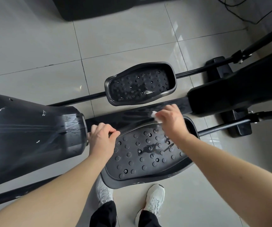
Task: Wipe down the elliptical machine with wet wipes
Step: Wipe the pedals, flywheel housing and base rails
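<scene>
Both bare forearms reach forward. The left hand [102,136] curls over a pedal rim [137,128]; the right hand [171,119] pinches a wet wipe [155,115] at its fingertips.

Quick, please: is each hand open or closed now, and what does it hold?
Left hand: closed, grips the near pedal by its rim.
Right hand: closed, holds a wipe.

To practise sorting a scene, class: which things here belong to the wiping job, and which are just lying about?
Job: wipe held in right hand; left hand holding near pedal; far pedal; rail; housing.
Lying about: cable; black unit at top.
</scene>
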Action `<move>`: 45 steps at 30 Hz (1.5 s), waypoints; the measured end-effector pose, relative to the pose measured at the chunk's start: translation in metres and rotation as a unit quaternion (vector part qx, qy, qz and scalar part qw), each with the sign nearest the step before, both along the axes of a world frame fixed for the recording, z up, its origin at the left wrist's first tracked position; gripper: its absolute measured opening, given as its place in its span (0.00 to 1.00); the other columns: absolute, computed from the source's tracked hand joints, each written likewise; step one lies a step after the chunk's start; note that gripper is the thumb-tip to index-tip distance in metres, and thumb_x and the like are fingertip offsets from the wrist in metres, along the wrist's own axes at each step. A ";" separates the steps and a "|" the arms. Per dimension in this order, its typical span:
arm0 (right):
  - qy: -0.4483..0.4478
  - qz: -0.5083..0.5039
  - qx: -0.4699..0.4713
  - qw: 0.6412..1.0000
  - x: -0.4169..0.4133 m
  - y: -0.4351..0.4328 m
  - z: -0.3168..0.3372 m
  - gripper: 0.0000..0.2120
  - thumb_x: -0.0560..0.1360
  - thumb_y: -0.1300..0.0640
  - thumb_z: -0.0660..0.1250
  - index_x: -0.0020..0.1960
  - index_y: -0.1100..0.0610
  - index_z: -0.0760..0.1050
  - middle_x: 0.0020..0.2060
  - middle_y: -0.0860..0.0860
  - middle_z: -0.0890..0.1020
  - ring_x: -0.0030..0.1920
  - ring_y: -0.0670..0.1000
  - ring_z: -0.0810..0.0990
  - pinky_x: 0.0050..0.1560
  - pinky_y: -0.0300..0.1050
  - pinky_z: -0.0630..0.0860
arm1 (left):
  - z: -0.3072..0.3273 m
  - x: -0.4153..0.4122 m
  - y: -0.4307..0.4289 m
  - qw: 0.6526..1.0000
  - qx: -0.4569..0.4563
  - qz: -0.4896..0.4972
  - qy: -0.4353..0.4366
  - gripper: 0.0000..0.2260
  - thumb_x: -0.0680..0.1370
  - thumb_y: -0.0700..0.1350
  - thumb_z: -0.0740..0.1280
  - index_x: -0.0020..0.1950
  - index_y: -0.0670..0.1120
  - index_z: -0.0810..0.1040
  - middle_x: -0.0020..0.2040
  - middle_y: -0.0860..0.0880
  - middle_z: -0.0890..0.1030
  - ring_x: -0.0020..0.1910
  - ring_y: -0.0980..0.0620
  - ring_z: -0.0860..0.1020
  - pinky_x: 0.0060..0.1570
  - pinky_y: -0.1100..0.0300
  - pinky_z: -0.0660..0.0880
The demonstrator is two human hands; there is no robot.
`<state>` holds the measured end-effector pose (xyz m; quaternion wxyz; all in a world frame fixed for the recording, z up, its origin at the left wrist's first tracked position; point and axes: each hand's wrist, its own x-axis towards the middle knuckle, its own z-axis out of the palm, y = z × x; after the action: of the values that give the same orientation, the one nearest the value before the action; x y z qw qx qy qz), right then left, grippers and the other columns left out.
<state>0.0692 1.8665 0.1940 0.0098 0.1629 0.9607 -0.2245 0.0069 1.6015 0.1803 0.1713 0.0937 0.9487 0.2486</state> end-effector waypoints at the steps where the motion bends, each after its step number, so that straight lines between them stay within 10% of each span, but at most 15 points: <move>1: -0.005 -0.031 -0.008 0.999 0.006 0.011 0.002 0.11 0.70 0.73 0.75 0.45 0.59 0.87 0.36 0.53 0.80 0.42 0.59 0.74 0.42 0.51 0.75 | 0.000 0.001 0.000 1.000 0.000 0.001 0.002 0.06 0.78 0.51 0.72 0.44 0.51 0.81 0.46 0.54 0.76 0.52 0.48 0.69 0.51 0.53 0.59; 13: -0.005 0.163 -0.056 0.985 -0.020 -0.054 -0.005 0.23 0.56 0.81 0.67 0.42 0.59 0.84 0.36 0.53 0.76 0.38 0.58 0.73 0.37 0.41 0.69 | -0.003 0.001 -0.002 1.000 0.004 -0.004 0.012 0.05 0.78 0.51 0.72 0.44 0.51 0.82 0.46 0.56 0.77 0.53 0.50 0.68 0.53 0.51 0.62; 24: -0.002 0.053 -0.013 0.998 -0.007 -0.009 -0.006 0.19 0.61 0.80 0.75 0.36 0.57 0.84 0.34 0.51 0.77 0.36 0.57 0.75 0.37 0.42 0.71 | -0.005 0.001 -0.001 1.000 0.010 0.000 0.014 0.05 0.78 0.51 0.72 0.43 0.52 0.81 0.45 0.58 0.75 0.51 0.52 0.66 0.52 0.52 0.61; 31: 0.001 0.219 -0.092 0.971 -0.033 -0.080 -0.010 0.17 0.58 0.79 0.66 0.35 0.59 0.79 0.33 0.52 0.69 0.38 0.52 0.65 0.34 0.45 0.70 | -0.006 0.000 -0.003 1.000 0.006 -0.002 0.016 0.05 0.78 0.51 0.72 0.44 0.51 0.82 0.46 0.57 0.76 0.52 0.50 0.67 0.54 0.51 0.63; 39: -0.004 0.084 -0.033 0.996 -0.002 0.026 0.004 0.03 0.73 0.65 0.75 0.43 0.60 0.87 0.36 0.54 0.78 0.40 0.59 0.75 0.42 0.48 0.75 | -0.006 0.002 -0.001 1.000 0.018 -0.001 0.018 0.05 0.77 0.49 0.73 0.43 0.50 0.82 0.46 0.56 0.77 0.52 0.49 0.69 0.54 0.49 0.65; 45: 0.010 0.087 -0.030 0.996 -0.009 -0.014 -0.007 0.15 0.64 0.78 0.74 0.37 0.59 0.84 0.35 0.53 0.76 0.38 0.59 0.76 0.40 0.45 0.75 | -0.007 0.002 0.000 0.999 0.019 -0.007 0.031 0.06 0.78 0.49 0.72 0.43 0.49 0.81 0.46 0.54 0.78 0.51 0.47 0.70 0.52 0.52 0.64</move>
<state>0.0603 1.8529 0.1866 0.0239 0.0764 0.9641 -0.2532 0.0093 1.6018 0.1735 0.1422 0.1116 0.9478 0.2625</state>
